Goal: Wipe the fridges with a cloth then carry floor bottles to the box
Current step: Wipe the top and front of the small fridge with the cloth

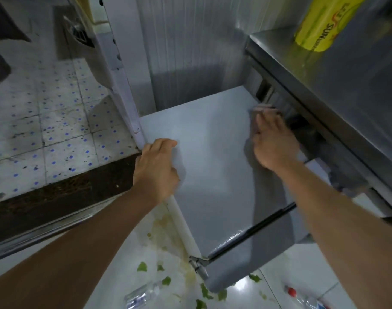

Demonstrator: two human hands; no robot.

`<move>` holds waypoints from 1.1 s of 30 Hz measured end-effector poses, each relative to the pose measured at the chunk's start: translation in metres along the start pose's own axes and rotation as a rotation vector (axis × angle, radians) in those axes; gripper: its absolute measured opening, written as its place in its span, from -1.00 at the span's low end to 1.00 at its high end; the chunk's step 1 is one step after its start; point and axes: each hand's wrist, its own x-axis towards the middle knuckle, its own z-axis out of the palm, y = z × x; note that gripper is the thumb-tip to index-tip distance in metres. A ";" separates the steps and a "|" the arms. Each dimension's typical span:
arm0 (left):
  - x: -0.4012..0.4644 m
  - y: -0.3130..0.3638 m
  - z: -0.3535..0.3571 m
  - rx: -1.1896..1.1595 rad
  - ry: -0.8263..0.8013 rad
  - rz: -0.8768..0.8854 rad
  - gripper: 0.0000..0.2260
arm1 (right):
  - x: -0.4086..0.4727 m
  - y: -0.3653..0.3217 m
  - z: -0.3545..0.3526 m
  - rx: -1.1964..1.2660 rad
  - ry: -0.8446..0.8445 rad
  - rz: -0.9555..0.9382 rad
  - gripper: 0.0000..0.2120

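Two bare hands of yours are on the grey flat top of the low fridge [212,152]. Your left hand [156,168] holds the white left edge of this top, with the thumb stretched forward on the surface and the other fingers curled down over the edge. Your right hand [273,141] lies flat, fingers straight and close together, and it presses a small pale cloth [263,109] that shows only just beyond the fingertips (it is blurred, so the exact shape you cannot tell). The cloth is at the right rear part of the top, touching or almost touching the side of the tall steel fridge [346,90] which stands just right of your right fingers. On that steel fridge, well beyond the fingers, lies a yellow plastic roll with printed letters [320,25].

Behind your left wrist, on the glossy white floor tiles [128,253], lies a clear plastic bottle [143,294] among green leaf scraps [142,266]. Near your right forearm is a second clear bottle with a red cap [302,296]. Left of your left fingers is a floor of white tiles with blue dots [45,130].
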 end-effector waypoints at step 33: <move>-0.097 0.014 0.006 -0.159 0.011 -0.101 -0.54 | -0.135 0.047 -0.010 0.014 -0.019 -0.163 -0.38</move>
